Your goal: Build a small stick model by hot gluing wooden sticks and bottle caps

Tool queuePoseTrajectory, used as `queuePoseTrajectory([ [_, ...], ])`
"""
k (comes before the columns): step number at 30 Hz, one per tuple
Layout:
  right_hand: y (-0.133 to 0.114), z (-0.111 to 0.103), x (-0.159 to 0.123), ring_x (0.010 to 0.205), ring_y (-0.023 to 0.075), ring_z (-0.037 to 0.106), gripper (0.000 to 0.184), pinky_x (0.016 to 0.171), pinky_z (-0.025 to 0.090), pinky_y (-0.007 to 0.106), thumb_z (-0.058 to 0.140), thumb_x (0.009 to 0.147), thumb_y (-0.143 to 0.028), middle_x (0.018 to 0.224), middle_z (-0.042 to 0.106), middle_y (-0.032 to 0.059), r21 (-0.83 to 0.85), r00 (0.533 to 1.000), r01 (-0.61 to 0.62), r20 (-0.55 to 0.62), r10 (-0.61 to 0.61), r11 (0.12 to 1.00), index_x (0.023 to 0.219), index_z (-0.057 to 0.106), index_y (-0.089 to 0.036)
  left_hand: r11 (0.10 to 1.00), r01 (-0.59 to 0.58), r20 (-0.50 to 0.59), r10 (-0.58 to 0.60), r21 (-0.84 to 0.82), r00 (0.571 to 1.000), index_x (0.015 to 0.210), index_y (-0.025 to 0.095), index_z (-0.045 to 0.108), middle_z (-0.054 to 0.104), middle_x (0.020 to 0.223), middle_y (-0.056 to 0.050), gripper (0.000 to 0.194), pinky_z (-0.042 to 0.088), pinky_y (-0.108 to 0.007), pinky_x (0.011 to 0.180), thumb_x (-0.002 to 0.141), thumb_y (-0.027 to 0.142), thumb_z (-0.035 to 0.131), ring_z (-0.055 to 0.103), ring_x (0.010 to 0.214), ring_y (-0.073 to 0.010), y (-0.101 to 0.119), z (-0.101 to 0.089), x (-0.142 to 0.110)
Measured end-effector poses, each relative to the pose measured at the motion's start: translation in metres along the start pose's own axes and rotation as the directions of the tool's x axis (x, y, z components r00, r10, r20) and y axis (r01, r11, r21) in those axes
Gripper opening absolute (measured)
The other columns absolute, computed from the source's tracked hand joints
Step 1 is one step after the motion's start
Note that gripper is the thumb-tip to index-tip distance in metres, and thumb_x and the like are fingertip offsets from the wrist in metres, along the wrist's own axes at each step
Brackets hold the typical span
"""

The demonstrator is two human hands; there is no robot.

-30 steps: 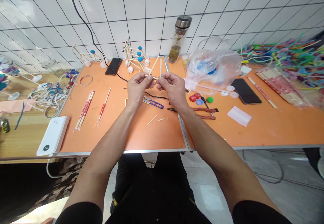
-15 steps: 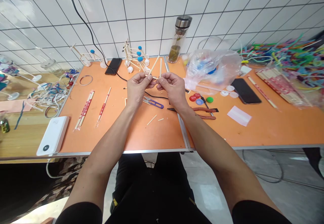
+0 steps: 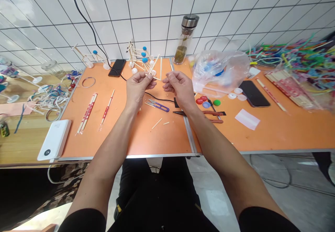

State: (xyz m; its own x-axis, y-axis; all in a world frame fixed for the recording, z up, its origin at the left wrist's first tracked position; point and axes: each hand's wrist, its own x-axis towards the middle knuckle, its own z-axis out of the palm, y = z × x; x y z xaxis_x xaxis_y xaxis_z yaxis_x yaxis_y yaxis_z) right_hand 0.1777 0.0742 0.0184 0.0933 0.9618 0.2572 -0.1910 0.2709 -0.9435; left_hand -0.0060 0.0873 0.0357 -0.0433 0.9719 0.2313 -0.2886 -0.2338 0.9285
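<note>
My left hand (image 3: 137, 87) is closed in a pinch on a small frame of joined wooden sticks (image 3: 161, 68). Two sticks of it point up, and a short crosspiece runs between them near my fingertips. My right hand (image 3: 179, 86) is just to the right, apart from the frame. Its thumb and fingers are curled together; whether anything small is between them is hidden. Below the hands lie purple thread snips (image 3: 158, 106) and several short stick offcuts (image 3: 157, 123). Pliers with reddish handles (image 3: 213, 113) are partly covered by my right forearm.
Behind my hands stand stick models with blue balls (image 3: 143, 55) and a glass tea bottle (image 3: 185, 41). Wrapped chopsticks (image 3: 87, 115) and a power bank (image 3: 54, 139) are at left. A plastic bag (image 3: 221, 71), a phone (image 3: 253, 94) and bottle caps (image 3: 200, 100) lie at right. A black cable (image 3: 86, 19) crosses the table.
Both hands were together on the stick frame. Now my right hand has let go of it and drawn away slightly, while my left hand has shifted left with the frame.
</note>
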Motion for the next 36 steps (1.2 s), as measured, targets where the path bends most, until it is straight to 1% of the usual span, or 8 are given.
queuePoseTrajectory([
  [6, -0.025, -0.038, 0.015, 0.077, 0.0125, 0.076, 0.035, 0.069, 0.065, 0.024, 0.083, 0.101, -0.06, 0.096, 0.08, -0.0007, -0.211, 0.973, 0.112, -0.176, -0.15, 0.971, 0.108, 0.071, -0.027, 0.997, 0.025, -0.074, -0.02, 0.066, 0.997, 0.085, 0.02, 0.075, 0.082, 0.08, -0.002, 0.034, 0.063, -0.023, 0.064, 0.083, 0.04, 0.102, 0.08, 0.069, -0.0146, 0.004, -0.01, 0.008],
  [10, -0.047, -0.061, 0.02, 0.074, 0.0159, 0.075, 0.014, 0.07, 0.064, 0.032, 0.077, 0.105, -0.037, 0.089, 0.076, 0.0015, -0.442, 0.977, 0.071, -0.149, -0.151, 0.894, 0.101, 0.073, -0.024, 0.995, 0.024, -0.087, -0.016, 0.095, 0.996, 0.085, 0.021, 0.074, 0.082, 0.08, -0.002, 0.034, 0.063, -0.023, 0.064, 0.083, 0.039, 0.102, 0.08, 0.069, -0.0154, 0.006, -0.013, 0.01],
  [12, -0.055, -0.068, 0.02, 0.074, 0.0196, 0.074, 0.009, 0.076, 0.065, 0.038, 0.074, 0.102, -0.027, 0.086, 0.076, 0.0036, -0.649, 0.986, 0.016, -0.116, -0.119, 0.761, 0.094, 0.074, -0.022, 0.995, 0.01, -0.081, -0.003, 0.095, 0.997, 0.085, 0.021, 0.074, 0.082, 0.08, -0.002, 0.036, 0.063, -0.023, 0.064, 0.082, 0.042, 0.103, 0.08, 0.069, -0.0151, 0.007, -0.014, 0.011],
  [15, -0.057, -0.07, 0.018, 0.088, 0.0284, 0.077, 0.004, 0.088, 0.063, 0.047, 0.073, 0.095, -0.022, 0.093, 0.08, 0.0091, -0.908, 0.998, -0.059, -0.067, -0.006, 0.415, 0.094, 0.076, -0.021, 0.996, -0.019, -0.081, 0.026, 0.091, 0.996, 0.085, 0.021, 0.074, 0.082, 0.08, -0.002, 0.039, 0.063, -0.022, 0.063, 0.08, 0.046, 0.103, 0.08, 0.068, -0.0142, 0.007, -0.015, 0.011],
  [17, -0.052, -0.067, 0.014, 0.101, 0.0349, 0.077, 0.015, 0.091, 0.061, 0.049, 0.074, 0.093, -0.028, 0.107, 0.084, 0.0135, -0.97, 0.988, -0.108, -0.082, 0.128, 0.218, 0.106, 0.076, -0.021, 0.996, -0.025, -0.086, 0.033, 0.091, 0.996, 0.084, 0.022, 0.074, 0.083, 0.08, -0.002, 0.038, 0.063, -0.021, 0.062, 0.08, 0.047, 0.103, 0.08, 0.068, -0.014, 0.007, -0.016, 0.011],
  [22, -0.033, -0.051, 0.007, 0.12, 0.0448, 0.077, 0.042, 0.095, 0.058, 0.052, 0.071, 0.096, -0.036, 0.127, 0.083, 0.0224, -0.985, 0.945, -0.172, -0.174, 0.277, -0.032, 0.134, 0.067, -0.018, 0.997, -0.02, -0.1, 0.028, 0.079, 0.995, 0.084, 0.021, 0.075, 0.082, 0.078, -0.001, 0.035, 0.061, -0.02, 0.061, 0.081, 0.042, 0.102, 0.078, 0.066, -0.013, 0.006, -0.015, 0.012],
  [31, -0.015, -0.046, 0.006, 0.121, 0.0451, 0.076, 0.042, 0.099, 0.053, 0.051, 0.061, 0.099, -0.03, 0.127, 0.08, 0.0277, -0.976, 0.955, -0.207, -0.215, 0.206, -0.06, 0.138, 0.058, -0.013, 0.995, -0.086, -0.079, 0.09, 0.047, 0.993, 0.085, 0.02, 0.075, 0.08, 0.076, 0.0, 0.034, 0.06, -0.02, 0.06, 0.082, 0.042, 0.101, 0.077, 0.064, -0.0119, 0.009, -0.015, 0.011],
  [36, -0.02, -0.05, 0.003, 0.111, 0.0466, 0.076, 0.039, 0.096, 0.053, 0.055, 0.062, 0.096, -0.03, 0.12, 0.08, 0.0255, -0.972, 0.973, -0.225, -0.22, 0.067, 0.076, 0.133, 0.057, -0.017, 0.99, -0.089, -0.108, 0.101, 0.109, 0.989, 0.087, 0.021, 0.074, 0.081, 0.079, -0.001, 0.035, 0.062, -0.021, 0.062, 0.087, 0.045, 0.099, 0.079, 0.066, -0.0128, 0.007, -0.017, 0.012],
])
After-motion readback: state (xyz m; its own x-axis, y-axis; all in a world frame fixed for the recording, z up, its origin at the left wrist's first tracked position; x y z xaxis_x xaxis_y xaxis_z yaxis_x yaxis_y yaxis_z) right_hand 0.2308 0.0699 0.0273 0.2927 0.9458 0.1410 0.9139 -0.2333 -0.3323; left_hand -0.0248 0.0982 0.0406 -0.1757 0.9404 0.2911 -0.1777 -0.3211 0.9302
